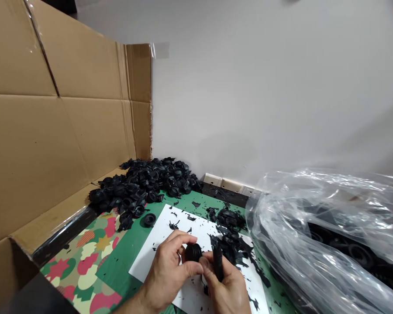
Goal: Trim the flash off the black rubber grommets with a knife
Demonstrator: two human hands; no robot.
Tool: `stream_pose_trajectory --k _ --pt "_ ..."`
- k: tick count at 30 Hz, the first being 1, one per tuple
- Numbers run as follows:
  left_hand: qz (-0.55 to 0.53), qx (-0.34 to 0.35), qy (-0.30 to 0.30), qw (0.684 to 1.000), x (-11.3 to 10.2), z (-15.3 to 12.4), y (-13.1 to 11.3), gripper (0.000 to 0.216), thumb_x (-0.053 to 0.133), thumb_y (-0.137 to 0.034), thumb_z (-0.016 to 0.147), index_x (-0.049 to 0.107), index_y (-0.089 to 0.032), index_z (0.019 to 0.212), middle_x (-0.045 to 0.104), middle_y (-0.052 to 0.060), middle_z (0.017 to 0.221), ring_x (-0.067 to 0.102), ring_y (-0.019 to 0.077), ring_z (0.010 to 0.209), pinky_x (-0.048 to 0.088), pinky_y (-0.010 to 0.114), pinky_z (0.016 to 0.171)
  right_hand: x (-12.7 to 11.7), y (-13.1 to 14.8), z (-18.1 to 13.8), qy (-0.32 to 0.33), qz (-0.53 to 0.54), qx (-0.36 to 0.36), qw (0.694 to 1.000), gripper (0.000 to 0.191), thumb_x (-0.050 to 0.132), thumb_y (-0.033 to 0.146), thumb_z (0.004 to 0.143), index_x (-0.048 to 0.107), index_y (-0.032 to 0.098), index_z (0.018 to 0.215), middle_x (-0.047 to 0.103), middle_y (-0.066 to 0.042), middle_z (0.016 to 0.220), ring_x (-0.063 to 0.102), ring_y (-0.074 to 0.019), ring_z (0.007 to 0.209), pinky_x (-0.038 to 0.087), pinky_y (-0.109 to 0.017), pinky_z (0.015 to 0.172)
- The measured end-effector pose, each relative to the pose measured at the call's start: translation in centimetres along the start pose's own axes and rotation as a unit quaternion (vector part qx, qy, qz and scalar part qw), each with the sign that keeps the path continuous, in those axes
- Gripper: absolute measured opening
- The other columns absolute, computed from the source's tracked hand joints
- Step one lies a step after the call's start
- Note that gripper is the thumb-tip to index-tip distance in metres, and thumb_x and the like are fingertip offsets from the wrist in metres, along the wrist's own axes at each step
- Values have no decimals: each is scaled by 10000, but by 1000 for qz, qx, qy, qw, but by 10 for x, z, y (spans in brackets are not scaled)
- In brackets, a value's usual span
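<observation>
Between the thumb and fingers of my left hand (168, 264) is a black ribbed rubber bellows (194, 251), held above a white sheet (183, 218). My right hand (227, 285) is closed round a dark, slim tool handle (218, 261) that stands upright out of the grip. Its working end is hidden, so I cannot tell what kind of tool it is. The right thumb and fingertips meet the bellows' right side. Black rubber scraps (231, 242) lie heaped just beyond my right hand, with small bits scattered over the sheet.
A large pile of black rubber parts (144, 179) lies at the back left against a cardboard wall (94, 126). One loose ring-shaped part (149, 220) sits on the green mat (118, 261). At right, a clear plastic bag (281, 226) holds more black parts. Sockets (231, 185) line the wall.
</observation>
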State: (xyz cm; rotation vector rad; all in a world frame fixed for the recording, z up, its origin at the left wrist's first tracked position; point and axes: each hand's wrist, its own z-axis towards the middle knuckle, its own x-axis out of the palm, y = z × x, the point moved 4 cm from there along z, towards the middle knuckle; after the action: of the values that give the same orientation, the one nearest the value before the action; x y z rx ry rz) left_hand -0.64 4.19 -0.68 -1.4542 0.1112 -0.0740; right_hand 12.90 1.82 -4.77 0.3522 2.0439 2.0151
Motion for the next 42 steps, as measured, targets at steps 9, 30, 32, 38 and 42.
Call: stream_pose_trajectory --k 9,30,32,38,42 --pt "-70 6 -28 997 -3 2 2 282 791 -105 552 772 -201 816 626 47 874 586 186 782 468 232 665 0 -7 -1 33 3 35 999 372 646 545 675 655 175 710 434 52 463 352 -109 421 258 -231 401" --pt "172 153 -35 973 2 -8 -2 247 678 -11 676 721 -173 858 615 37 787 609 168 726 488 227 632 2 14 -7 1 -160 -183 970 325 475 463 868 553 218 669 451 40 567 392 -148 515 302 -261 520" --pt "218 195 -29 956 4 -11 -6 310 602 41 677 703 -162 889 607 40 794 610 165 728 490 224 633 2 15 -7 6 -196 -206 959 301 466 420 878 524 225 657 396 56 545 360 -147 493 282 -262 502" --pt "308 261 -14 915 7 -16 -13 329 424 53 687 664 -125 825 592 73 791 602 170 672 493 241 581 11 19 -10 14 -310 -293 905 206 379 234 863 468 231 676 439 27 648 475 -162 524 319 -269 515" --pt "268 198 -13 943 5 -12 -6 292 494 35 686 676 -141 831 594 57 794 601 170 709 494 240 617 5 22 -5 23 -291 -251 923 184 364 284 852 451 237 696 462 20 641 490 -176 542 345 -276 529"
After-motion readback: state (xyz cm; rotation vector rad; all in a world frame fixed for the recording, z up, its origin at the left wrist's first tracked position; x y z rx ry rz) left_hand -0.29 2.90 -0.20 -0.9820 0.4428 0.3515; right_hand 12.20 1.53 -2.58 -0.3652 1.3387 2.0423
